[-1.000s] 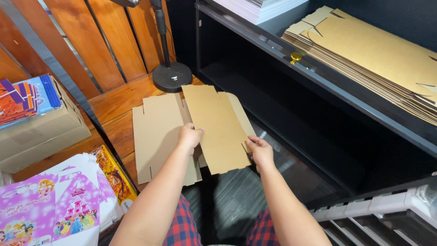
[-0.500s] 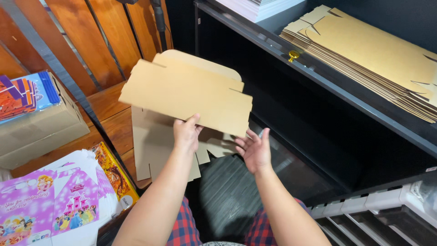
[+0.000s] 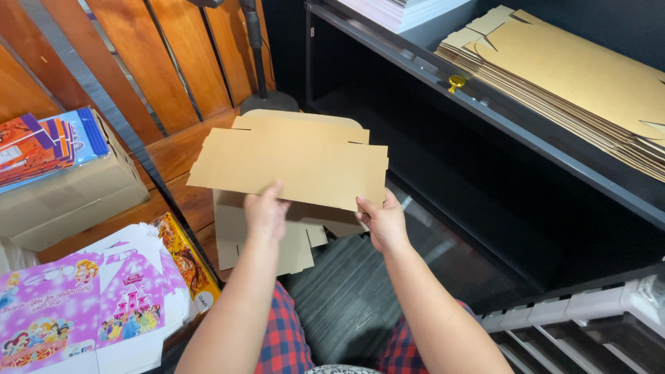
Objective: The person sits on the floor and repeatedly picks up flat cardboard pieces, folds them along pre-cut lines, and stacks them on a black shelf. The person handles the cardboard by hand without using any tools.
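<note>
The black shelf unit (image 3: pixel 485 131) fills the right side, and on its top a tall stack of flat cardboard sheets (image 3: pixel 575 83) runs toward the right edge, with a small brass knob (image 3: pixel 456 83) at the front lip. To the left, a cardboard box (image 3: pixel 62 201) carries a pile of coloured booklets (image 3: pixel 41 142), and at the lower left lies a heap of pink printed cartons (image 3: pixel 76 312).

In the middle, a flat cardboard blank (image 3: pixel 298 163) is held up in the air over the wooden floor (image 3: pixel 180 176), tilted and level with the shelf's dark opening. The left hand (image 3: pixel 265 211) is closed on its near edge, fingers under and thumb on top. The right hand (image 3: pixel 382 220) grips the near right corner the same way. Both grips sit on one long edge only.

Under it, another flat blank (image 3: pixel 270 239) lies on the floor, partly hidden.

The risk, as I judge it: held by one edge alone, the sheet can sag or swing, and its far flaps may catch the black stand pole (image 3: pixel 255 52) or the shelf's front edge and crease. A pinch too tight may bend the blank off its score lines. A slip would drop it onto the lower blank and knock that askew.
</note>
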